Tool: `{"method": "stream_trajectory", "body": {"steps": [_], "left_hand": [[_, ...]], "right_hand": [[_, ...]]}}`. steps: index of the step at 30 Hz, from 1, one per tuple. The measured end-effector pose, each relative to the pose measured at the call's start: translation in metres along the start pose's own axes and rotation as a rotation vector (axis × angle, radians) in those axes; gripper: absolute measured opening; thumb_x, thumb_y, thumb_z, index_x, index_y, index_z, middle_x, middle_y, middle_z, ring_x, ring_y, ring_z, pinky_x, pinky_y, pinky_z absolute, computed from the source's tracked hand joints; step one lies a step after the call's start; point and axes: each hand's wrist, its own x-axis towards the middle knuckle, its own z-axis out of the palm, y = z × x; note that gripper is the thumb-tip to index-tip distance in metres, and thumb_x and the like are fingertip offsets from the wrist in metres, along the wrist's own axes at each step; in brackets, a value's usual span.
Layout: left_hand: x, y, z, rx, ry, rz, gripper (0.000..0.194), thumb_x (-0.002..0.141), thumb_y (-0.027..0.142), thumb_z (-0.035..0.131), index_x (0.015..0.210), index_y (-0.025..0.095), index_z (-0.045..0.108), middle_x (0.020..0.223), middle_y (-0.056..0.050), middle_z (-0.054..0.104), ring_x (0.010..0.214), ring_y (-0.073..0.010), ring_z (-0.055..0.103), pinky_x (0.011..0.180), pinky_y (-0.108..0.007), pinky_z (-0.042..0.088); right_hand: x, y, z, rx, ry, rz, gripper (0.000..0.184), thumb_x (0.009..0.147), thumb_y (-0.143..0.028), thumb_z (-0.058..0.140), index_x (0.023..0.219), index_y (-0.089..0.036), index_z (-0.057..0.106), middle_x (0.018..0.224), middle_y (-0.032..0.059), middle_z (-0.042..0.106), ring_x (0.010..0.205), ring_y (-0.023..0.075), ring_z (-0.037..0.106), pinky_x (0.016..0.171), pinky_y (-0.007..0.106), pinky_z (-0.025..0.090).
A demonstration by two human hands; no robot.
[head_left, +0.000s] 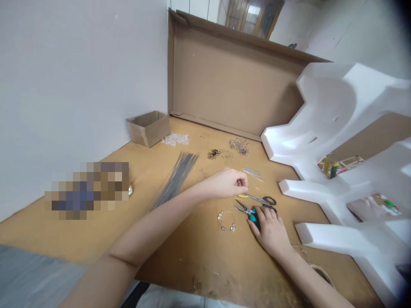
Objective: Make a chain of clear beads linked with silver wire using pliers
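- Right hand (270,227): wrapped over the teal grips of the pliers (253,216), palm down; pliers lie on the tabletop (186,250), jaws parted.
- Left hand (228,183): above the board, just beyond the pliers; fingers curled in, narrow. Cannot tell whether anything fine is pinched there.
- Scissors (257,198): between the two hands, dark loops toward the right. Yellow bit by the blades, ownership unclear.
- Beaded ring (233,227): flat on the tabletop, left of the pliers, touched by neither hand. Clear beads sit along its left and lower parts; upper right looks like bare wire. Judgement: beading part done at least; cannot tell whether the ends are joined.
- Thin metal pieces (252,173): just beyond the left hand.
- Farther out: black loops (213,154), tangled pile of small pieces (239,146), clear beads (176,139) heaped beside the cardboard box (154,134).
- Wire bundle (176,179): beyond the left forearm, a thick sheaf. Judgement: plenty of stock unworked; only one beaded ring clearly seen.
- Right edge: white frame (316,235).
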Motion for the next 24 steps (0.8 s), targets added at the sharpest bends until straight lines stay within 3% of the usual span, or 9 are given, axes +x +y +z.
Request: {"method": "stream_trajectory", "body": {"steps": [3, 6, 8, 10, 12, 15, 19, 24], "left_hand": [[-0.002, 0.002, 0.0, 0.035, -0.044, 0.009, 0.01, 0.072, 0.023, 0.052, 0.071, 0.016, 0.058, 0.067, 0.0, 0.059, 0.062, -0.0094, 0.052, 0.057, -0.019, 0.038], [-0.004, 0.005, 0.0, 0.093, -0.072, 0.021, 0.01, 0.072, 0.021, 0.05, 0.072, 0.016, 0.058, 0.069, 0.0, 0.059, 0.061, -0.0097, 0.051, 0.055, -0.02, 0.036], [-0.004, 0.005, 0.0, 0.138, -0.079, 0.026, 0.01, 0.073, 0.021, 0.049, 0.072, 0.016, 0.058, 0.069, 0.0, 0.06, 0.061, -0.0101, 0.05, 0.054, -0.02, 0.035], [-0.004, 0.005, 0.001, 0.187, -0.076, 0.035, 0.011, 0.073, 0.021, 0.048, 0.072, 0.017, 0.058, 0.069, 0.0, 0.06, 0.061, -0.0105, 0.05, 0.054, -0.02, 0.034], [-0.004, 0.005, 0.001, 0.246, -0.056, 0.056, 0.01, 0.074, 0.021, 0.048, 0.071, 0.017, 0.057, 0.069, 0.0, 0.059, 0.061, -0.0108, 0.05, 0.054, -0.021, 0.032], [-0.005, 0.005, -0.002, 0.373, 0.005, 0.097, 0.011, 0.075, 0.021, 0.047, 0.07, 0.017, 0.055, 0.069, 0.0, 0.059, 0.061, -0.0111, 0.048, 0.054, -0.022, 0.03], [-0.005, 0.003, -0.007, 0.541, 0.044, 0.126, 0.014, 0.078, 0.02, 0.042, 0.07, 0.017, 0.054, 0.071, -0.002, 0.059, 0.064, -0.013, 0.049, 0.054, -0.024, 0.028], [-0.003, 0.001, -0.006, 0.646, 0.058, 0.12, 0.019, 0.082, 0.022, 0.039, 0.07, 0.017, 0.053, 0.074, -0.003, 0.059, 0.067, -0.0146, 0.051, 0.055, -0.024, 0.028]], "right_hand": [[0.005, 0.004, -0.005, 0.158, 0.004, -0.004, 0.046, 0.083, -0.044, 0.044, 0.118, -0.015, 0.051, 0.113, 0.0152, 0.057, 0.108, 0.03, 0.046, 0.088, 0.044, 0.036], [0.019, 0.006, -0.032, 0.484, -0.061, 0.093, 0.044, 0.083, -0.048, 0.042, 0.111, -0.018, 0.057, 0.115, 0.0124, 0.058, 0.108, 0.0277, 0.048, 0.089, 0.043, 0.038], [0.033, 0.004, -0.058, 0.781, -0.124, 0.26, 0.044, 0.085, -0.049, 0.039, 0.107, -0.017, 0.06, 0.103, 0.0113, 0.063, 0.091, 0.0226, 0.057, 0.077, 0.035, 0.045], [0.047, -0.003, -0.081, 1.026, -0.206, 0.356, 0.046, 0.082, -0.052, 0.042, 0.099, -0.015, 0.063, 0.08, 0.0077, 0.065, 0.061, 0.0162, 0.056, 0.055, 0.028, 0.044], [0.06, -0.011, -0.094, 1.194, -0.277, 0.334, 0.039, 0.077, -0.05, 0.052, 0.087, -0.015, 0.066, 0.064, 0.0026, 0.061, 0.047, 0.0101, 0.046, 0.046, 0.025, 0.038], [0.075, -0.02, -0.097, 1.397, -0.285, 0.329, 0.032, 0.073, -0.045, 0.059, 0.084, -0.016, 0.066, 0.065, 0.0005, 0.061, 0.041, 0.0058, 0.038, 0.04, 0.022, 0.031], [0.088, -0.022, -0.095, 1.512, -0.256, 0.334, 0.031, 0.073, -0.045, 0.058, 0.085, -0.017, 0.065, 0.068, 0.0005, 0.062, 0.038, 0.0041, 0.033, 0.036, 0.021, 0.023], [0.1, -0.018, -0.1, 1.43, -0.297, 0.237, 0.027, 0.07, -0.041, 0.064, 0.07, -0.015, 0.064, 0.06, -0.0014, 0.059, 0.043, 0.0045, 0.042, 0.041, 0.019, 0.032]]}}
